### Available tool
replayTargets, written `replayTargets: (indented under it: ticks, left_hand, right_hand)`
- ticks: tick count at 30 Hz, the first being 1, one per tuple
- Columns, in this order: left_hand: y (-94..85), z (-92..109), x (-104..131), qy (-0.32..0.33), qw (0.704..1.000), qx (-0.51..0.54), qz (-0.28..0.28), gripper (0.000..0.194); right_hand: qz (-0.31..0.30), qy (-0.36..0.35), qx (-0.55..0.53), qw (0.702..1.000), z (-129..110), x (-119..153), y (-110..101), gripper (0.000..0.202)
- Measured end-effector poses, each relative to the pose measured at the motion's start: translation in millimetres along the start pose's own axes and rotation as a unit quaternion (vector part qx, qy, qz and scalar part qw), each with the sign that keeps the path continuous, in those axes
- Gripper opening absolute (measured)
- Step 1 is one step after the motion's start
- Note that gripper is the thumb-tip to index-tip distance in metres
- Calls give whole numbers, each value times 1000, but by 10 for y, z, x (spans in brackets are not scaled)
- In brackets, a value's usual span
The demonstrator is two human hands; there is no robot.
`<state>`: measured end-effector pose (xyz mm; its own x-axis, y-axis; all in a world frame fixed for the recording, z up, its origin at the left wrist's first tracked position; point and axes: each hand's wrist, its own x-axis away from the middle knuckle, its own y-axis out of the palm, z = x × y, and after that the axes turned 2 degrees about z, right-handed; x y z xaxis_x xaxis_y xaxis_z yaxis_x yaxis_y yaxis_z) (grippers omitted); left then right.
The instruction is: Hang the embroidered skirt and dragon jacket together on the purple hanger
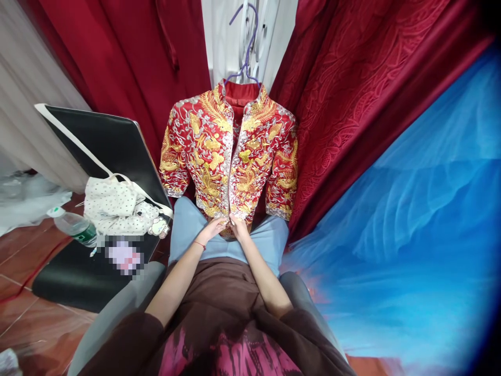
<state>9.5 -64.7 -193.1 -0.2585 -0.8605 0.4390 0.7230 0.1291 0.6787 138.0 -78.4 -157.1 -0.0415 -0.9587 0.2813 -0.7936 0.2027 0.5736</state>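
Brown shirt foremost, the wearer has left hand and right hand drawn nearly closed, pinching the lower front edges of the red jacket straight ahead, purple hanger in its collar.

Gold figures and curling silver vines pattern my red jacket, silver-edged down the front and hung on a purple hanger, above pale blue cloth. Magenta and black streak my dark brown top; my bracelet is red. Around me: deep red drapes, tone-on-tone scrollwork on the right, bright blue tulle, a cream bag with dark dots, a black chair and a green-labelled bottle.
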Motion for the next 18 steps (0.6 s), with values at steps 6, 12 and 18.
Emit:
replayTargets:
  ticks: [6,12,18]
  left_hand:
    - [25,-25,10,-2,1000,-11,14,21]
    - [25,51,10,-6,999,38,21,15]
    - [17,68,27,-30,998,63,2,16]
  right_hand:
    - [-5,-22,-17,1000,-5,-3,58,34]
    - [0,7,15,1000,-3,16,-61,42]
    - [-36,26,24,999,44,-23,-82,47]
